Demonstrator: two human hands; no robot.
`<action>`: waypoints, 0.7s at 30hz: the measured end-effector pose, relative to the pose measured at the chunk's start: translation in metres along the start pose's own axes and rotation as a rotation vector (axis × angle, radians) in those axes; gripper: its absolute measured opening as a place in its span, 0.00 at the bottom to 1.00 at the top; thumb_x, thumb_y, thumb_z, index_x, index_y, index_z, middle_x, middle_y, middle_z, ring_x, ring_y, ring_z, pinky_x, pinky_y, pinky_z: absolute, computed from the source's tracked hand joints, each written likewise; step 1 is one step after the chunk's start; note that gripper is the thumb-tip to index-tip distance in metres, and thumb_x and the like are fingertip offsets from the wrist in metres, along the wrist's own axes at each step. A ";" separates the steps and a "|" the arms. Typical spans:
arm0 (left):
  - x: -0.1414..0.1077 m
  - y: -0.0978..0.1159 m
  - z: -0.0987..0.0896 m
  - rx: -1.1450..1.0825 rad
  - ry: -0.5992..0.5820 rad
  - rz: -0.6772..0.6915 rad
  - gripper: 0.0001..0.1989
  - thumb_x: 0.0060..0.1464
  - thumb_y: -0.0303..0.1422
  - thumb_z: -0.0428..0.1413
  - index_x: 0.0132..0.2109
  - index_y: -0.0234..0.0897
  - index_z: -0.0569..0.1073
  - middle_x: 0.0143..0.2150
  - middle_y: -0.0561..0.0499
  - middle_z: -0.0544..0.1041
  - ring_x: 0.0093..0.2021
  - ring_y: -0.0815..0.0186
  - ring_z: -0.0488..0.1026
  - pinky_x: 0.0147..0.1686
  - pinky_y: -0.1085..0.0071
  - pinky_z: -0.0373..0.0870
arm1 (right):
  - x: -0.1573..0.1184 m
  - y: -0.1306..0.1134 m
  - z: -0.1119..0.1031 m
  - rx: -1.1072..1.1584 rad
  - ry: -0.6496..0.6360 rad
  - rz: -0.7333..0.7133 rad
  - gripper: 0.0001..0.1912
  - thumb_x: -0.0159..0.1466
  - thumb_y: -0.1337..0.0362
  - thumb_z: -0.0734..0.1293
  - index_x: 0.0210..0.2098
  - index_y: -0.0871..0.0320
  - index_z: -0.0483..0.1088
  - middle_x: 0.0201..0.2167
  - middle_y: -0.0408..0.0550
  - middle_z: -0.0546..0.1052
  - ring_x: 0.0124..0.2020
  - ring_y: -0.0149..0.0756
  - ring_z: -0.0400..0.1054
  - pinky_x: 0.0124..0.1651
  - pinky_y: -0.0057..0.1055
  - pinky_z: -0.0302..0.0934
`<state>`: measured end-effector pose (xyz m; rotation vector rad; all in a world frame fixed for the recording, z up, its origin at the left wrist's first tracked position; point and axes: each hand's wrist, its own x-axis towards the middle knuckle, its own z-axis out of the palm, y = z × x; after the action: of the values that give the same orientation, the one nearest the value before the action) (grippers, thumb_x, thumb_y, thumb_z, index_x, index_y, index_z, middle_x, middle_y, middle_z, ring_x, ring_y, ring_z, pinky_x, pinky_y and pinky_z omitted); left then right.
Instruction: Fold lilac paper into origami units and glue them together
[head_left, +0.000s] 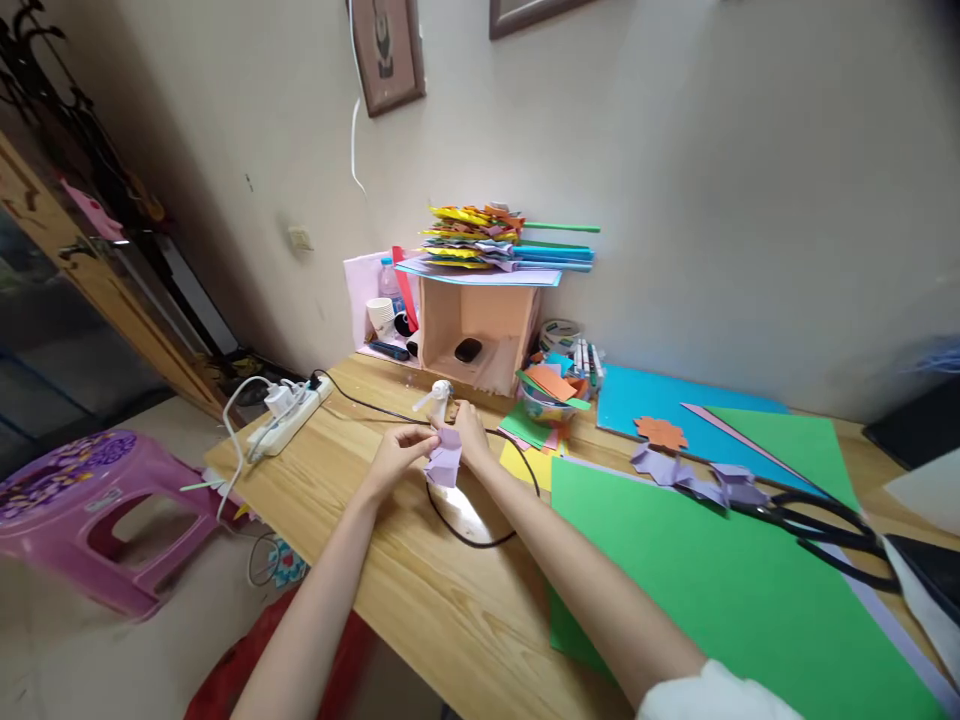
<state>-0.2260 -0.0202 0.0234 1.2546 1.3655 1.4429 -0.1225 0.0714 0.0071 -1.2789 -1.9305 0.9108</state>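
Observation:
A folded purple paper piece (444, 460) is pinched between the thumb and fingers of my left hand (405, 455), held just above the wooden table. Beside it, my right hand (471, 438) is closed around what looks like a white hot glue gun (441, 398), its nozzle pointing left; the handle is mostly hidden by the hand. A black cord (480, 545) loops on the table below both hands. More folded purple paper pieces (697, 480) and an orange paper flower (661, 433) lie to the right.
Scissors (817, 525) rest on the right over a green sheet (697, 580). A power strip (289, 420) sits at the left edge. Behind are a box (480, 330) topped with paper flowers (480, 240) and a tub of paper scraps (551, 400). A pink stool (112, 510) stands left.

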 end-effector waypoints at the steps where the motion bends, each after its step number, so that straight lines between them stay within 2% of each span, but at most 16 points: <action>1: -0.001 0.000 -0.001 -0.021 0.016 -0.005 0.12 0.39 0.38 0.63 0.28 0.32 0.76 0.26 0.49 0.75 0.27 0.67 0.69 0.31 0.73 0.65 | 0.003 -0.005 0.007 -0.002 0.004 0.031 0.23 0.52 0.54 0.66 0.41 0.63 0.64 0.41 0.62 0.70 0.47 0.50 0.62 0.46 0.39 0.55; 5: -0.005 0.000 -0.004 -0.113 0.073 -0.043 0.15 0.35 0.41 0.64 0.27 0.32 0.76 0.25 0.48 0.75 0.26 0.67 0.70 0.29 0.73 0.66 | 0.010 -0.014 0.021 0.026 0.009 0.106 0.12 0.54 0.61 0.63 0.35 0.62 0.67 0.39 0.62 0.72 0.46 0.52 0.63 0.44 0.39 0.55; 7: -0.004 -0.002 -0.005 -0.153 0.122 -0.049 0.16 0.34 0.42 0.64 0.27 0.32 0.75 0.25 0.48 0.75 0.24 0.67 0.70 0.28 0.72 0.67 | 0.010 -0.013 0.015 0.079 -0.006 0.109 0.10 0.56 0.62 0.60 0.33 0.62 0.68 0.36 0.60 0.74 0.42 0.49 0.66 0.41 0.37 0.57; 9: 0.000 -0.005 -0.006 -0.187 0.203 -0.033 0.18 0.34 0.44 0.63 0.27 0.32 0.75 0.25 0.49 0.75 0.25 0.69 0.69 0.28 0.73 0.67 | 0.006 -0.010 -0.001 0.153 -0.031 0.105 0.13 0.58 0.61 0.56 0.31 0.62 0.69 0.32 0.57 0.75 0.36 0.44 0.68 0.37 0.34 0.59; 12: 0.014 -0.006 -0.007 -0.212 0.331 -0.008 0.18 0.33 0.43 0.63 0.29 0.33 0.75 0.27 0.51 0.75 0.26 0.71 0.69 0.30 0.75 0.66 | -0.014 -0.003 -0.048 0.270 -0.061 0.081 0.18 0.59 0.57 0.55 0.28 0.63 0.69 0.29 0.53 0.75 0.30 0.37 0.68 0.33 0.29 0.60; 14: 0.025 -0.002 -0.001 -0.202 0.357 -0.014 0.18 0.33 0.41 0.64 0.30 0.32 0.75 0.27 0.51 0.75 0.26 0.71 0.69 0.30 0.76 0.66 | -0.039 0.005 -0.091 0.343 -0.056 0.046 0.19 0.60 0.54 0.55 0.34 0.63 0.69 0.29 0.50 0.74 0.28 0.34 0.67 0.31 0.27 0.60; 15: 0.031 0.001 0.005 -0.194 0.348 -0.021 0.17 0.32 0.40 0.64 0.30 0.32 0.75 0.26 0.51 0.75 0.26 0.71 0.69 0.29 0.76 0.66 | -0.054 0.010 -0.114 0.449 -0.059 0.004 0.20 0.60 0.53 0.56 0.38 0.63 0.68 0.30 0.50 0.73 0.27 0.33 0.65 0.29 0.27 0.59; 18: 0.044 0.012 0.041 -0.170 0.252 -0.053 0.16 0.31 0.39 0.65 0.26 0.31 0.75 0.22 0.51 0.74 0.24 0.70 0.69 0.28 0.74 0.67 | -0.103 0.032 -0.178 0.501 -0.021 -0.029 0.18 0.59 0.52 0.59 0.39 0.61 0.66 0.28 0.47 0.72 0.25 0.32 0.63 0.28 0.28 0.58; 21: 0.045 0.019 0.093 -0.143 0.093 -0.087 0.13 0.31 0.36 0.65 0.24 0.30 0.76 0.21 0.49 0.74 0.23 0.68 0.69 0.25 0.72 0.67 | -0.143 0.061 -0.220 0.390 0.070 -0.015 0.14 0.60 0.53 0.60 0.34 0.59 0.66 0.27 0.48 0.71 0.25 0.34 0.63 0.28 0.30 0.58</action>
<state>-0.1439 0.0424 0.0429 1.0366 1.3362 1.5256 0.1312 -0.0024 0.0594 -1.0486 -1.6057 1.1517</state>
